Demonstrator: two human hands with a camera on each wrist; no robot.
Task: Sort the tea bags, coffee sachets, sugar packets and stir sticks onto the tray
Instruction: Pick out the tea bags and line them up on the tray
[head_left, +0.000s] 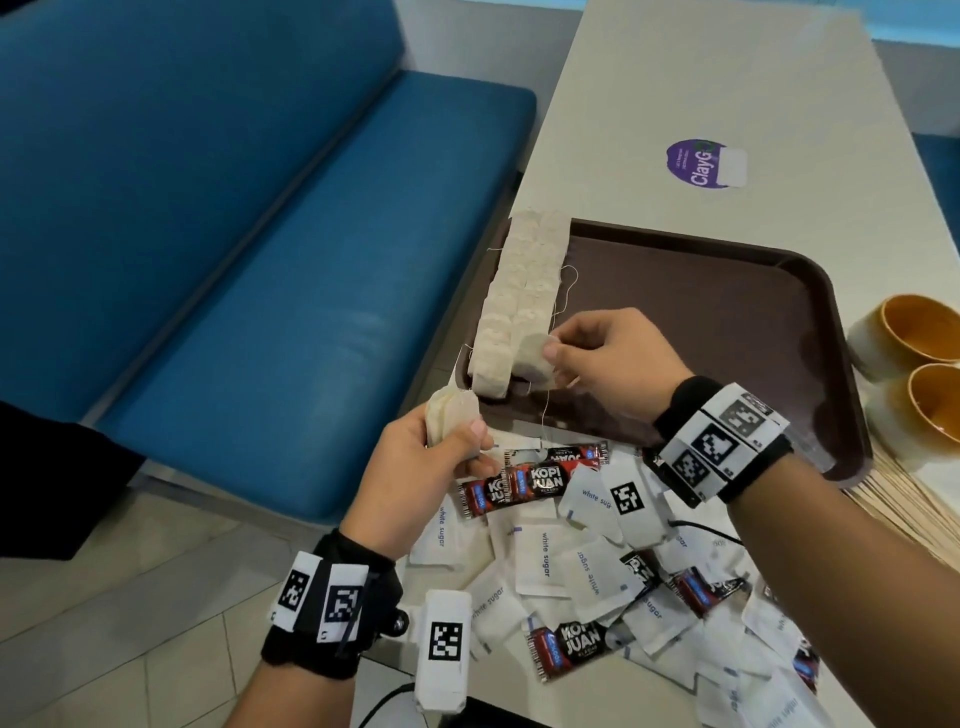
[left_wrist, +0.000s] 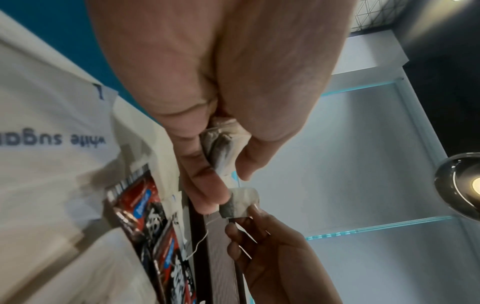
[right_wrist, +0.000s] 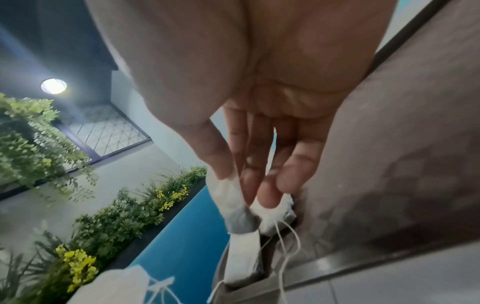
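Observation:
A brown tray (head_left: 727, 291) lies on the table, with two rows of pale tea bags (head_left: 519, 291) along its left edge. My right hand (head_left: 566, 358) pinches one tea bag (head_left: 535, 358) at the near end of the right-hand row; the same tea bag (right_wrist: 231, 203) shows between thumb and fingers in the right wrist view. My left hand (head_left: 457, 447) grips a small bunch of tea bags (head_left: 447, 410) just off the tray's near left corner, seen as crumpled tea bags (left_wrist: 223, 148) in the left wrist view. White sugar packets (head_left: 540, 561) and red-black coffee sachets (head_left: 540, 480) lie heaped in front of the tray.
Wooden stir sticks (head_left: 904, 509) fan out at the right, under two cups with orange insides (head_left: 919, 364). A purple sticker (head_left: 706, 163) marks the far table. A blue bench (head_left: 234, 260) runs along the left past the table edge.

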